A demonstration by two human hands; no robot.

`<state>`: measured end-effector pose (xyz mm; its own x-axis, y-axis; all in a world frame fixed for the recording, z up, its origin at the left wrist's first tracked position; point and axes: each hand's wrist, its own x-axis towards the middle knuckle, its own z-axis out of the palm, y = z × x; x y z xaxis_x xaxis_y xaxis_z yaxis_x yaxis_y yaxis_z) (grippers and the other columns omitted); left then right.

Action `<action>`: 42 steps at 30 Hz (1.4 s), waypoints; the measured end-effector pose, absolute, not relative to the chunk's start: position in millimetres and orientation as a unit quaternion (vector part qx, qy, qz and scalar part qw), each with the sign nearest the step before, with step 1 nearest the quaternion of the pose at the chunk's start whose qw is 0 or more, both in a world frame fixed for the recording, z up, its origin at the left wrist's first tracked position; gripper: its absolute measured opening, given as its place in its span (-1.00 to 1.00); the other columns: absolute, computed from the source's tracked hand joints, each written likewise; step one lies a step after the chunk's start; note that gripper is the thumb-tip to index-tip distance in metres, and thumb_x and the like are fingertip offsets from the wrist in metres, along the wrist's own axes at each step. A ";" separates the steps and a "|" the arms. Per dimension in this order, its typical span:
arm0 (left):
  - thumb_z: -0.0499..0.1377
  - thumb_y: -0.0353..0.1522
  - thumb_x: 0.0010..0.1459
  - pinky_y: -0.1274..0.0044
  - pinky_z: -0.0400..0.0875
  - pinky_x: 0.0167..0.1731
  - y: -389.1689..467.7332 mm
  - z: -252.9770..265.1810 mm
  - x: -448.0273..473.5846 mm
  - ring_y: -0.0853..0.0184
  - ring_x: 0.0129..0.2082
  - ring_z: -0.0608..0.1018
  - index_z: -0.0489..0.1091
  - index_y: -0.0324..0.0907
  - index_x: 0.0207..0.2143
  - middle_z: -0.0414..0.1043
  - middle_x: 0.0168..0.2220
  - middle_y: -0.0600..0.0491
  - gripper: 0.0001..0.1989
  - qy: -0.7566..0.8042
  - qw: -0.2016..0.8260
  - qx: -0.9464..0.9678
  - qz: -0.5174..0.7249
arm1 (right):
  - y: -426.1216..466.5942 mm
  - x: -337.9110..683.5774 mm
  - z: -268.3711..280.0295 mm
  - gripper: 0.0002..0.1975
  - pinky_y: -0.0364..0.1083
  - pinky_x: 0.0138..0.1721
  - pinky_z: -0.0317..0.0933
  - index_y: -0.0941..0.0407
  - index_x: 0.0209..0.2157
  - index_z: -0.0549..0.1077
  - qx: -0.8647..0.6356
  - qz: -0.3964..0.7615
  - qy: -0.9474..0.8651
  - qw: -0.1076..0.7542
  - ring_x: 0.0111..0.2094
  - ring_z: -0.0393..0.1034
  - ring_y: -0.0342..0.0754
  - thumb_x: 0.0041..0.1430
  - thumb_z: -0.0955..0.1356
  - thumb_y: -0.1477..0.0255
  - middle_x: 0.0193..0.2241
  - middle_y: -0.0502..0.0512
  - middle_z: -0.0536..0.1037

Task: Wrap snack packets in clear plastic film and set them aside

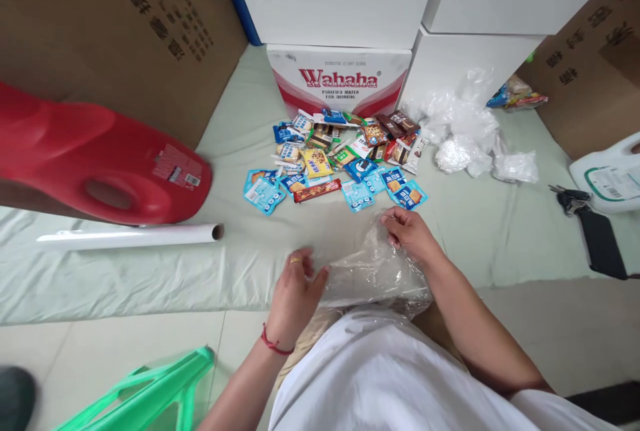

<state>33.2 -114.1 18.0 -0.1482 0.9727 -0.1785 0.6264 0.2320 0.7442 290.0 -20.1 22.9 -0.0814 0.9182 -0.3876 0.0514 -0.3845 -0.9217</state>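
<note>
A clear plastic bag (373, 274) hangs at the table's front edge, against my lap. My right hand (407, 234) pinches its upper right part between thumb and fingers. At the bag's left side is my left hand (295, 291), fingers curved, slightly blurred and apart from the thumb; its thumb tip lies by the bag's edge. Beyond both hands lies a pile of small wrapped snacks (316, 162). Nearest to me in it are light-blue packets (264, 195) and a red snack bar (317, 190).
A Wahaha carton (343, 81) stands behind the snacks. Crumpled clear plastic bags (457, 128) lie to their right. On the left are a red jug (100, 158) and a white roll (130, 236). Keys (573, 199) and a white bottle (613, 174) sit far right; a green stool (150, 394) stands below.
</note>
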 end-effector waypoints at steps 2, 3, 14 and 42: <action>0.24 -0.13 0.18 0.14 0.48 0.02 -113.3 23.1 37.3 -0.04 0.04 0.54 0.32 -0.22 0.18 0.46 0.01 -0.23 -0.41 0.699 0.184 0.637 0.267 | -22.6 282.7 23.3 -0.60 -0.17 -0.67 -0.06 0.07 -0.40 0.40 -0.574 0.597 -0.434 0.354 -0.70 0.15 -0.19 0.01 0.48 0.04 -0.70 -0.16 0.30; 0.26 -0.16 0.18 0.07 0.42 0.11 -112.1 25.5 41.6 -0.11 0.16 0.47 0.25 -0.21 0.27 0.39 0.13 -0.29 -0.34 0.687 0.134 0.665 0.263 | -23.3 279.7 24.0 -0.61 -0.17 -0.67 -0.05 0.07 -0.40 0.40 -0.575 0.595 -0.436 0.354 -0.70 0.15 -0.18 0.02 0.48 0.05 -0.70 -0.16 0.30; 0.29 -0.14 0.25 0.00 0.23 0.28 -117.0 15.7 95.2 -0.19 0.40 0.24 0.05 -0.17 0.41 0.19 0.35 -0.37 -0.19 0.532 0.057 0.797 0.281 | -27.5 275.5 33.2 -0.65 -0.15 -0.66 0.02 0.05 -0.38 0.41 -0.591 0.579 -0.413 0.381 -0.69 0.20 -0.14 0.00 0.46 0.08 -0.71 -0.14 0.32; 0.12 -0.08 0.16 0.57 0.23 -0.57 -54.1 10.5 51.5 0.41 -0.61 0.35 0.21 -0.08 -0.39 0.24 -0.57 0.22 -0.72 0.644 0.508 0.329 0.467 | -12.5 323.3 7.9 -0.53 -0.15 -0.60 -0.07 0.08 -0.35 0.48 -0.578 0.552 -0.487 0.352 -0.66 0.05 -0.22 0.01 0.50 -0.04 -0.64 -0.16 0.27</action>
<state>51.5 -54.1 10.5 -0.2668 0.8990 -0.3473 -0.0512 0.3466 0.9366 323.3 -12.5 7.9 -0.0832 0.9518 -0.2951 0.1745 -0.2776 -0.9447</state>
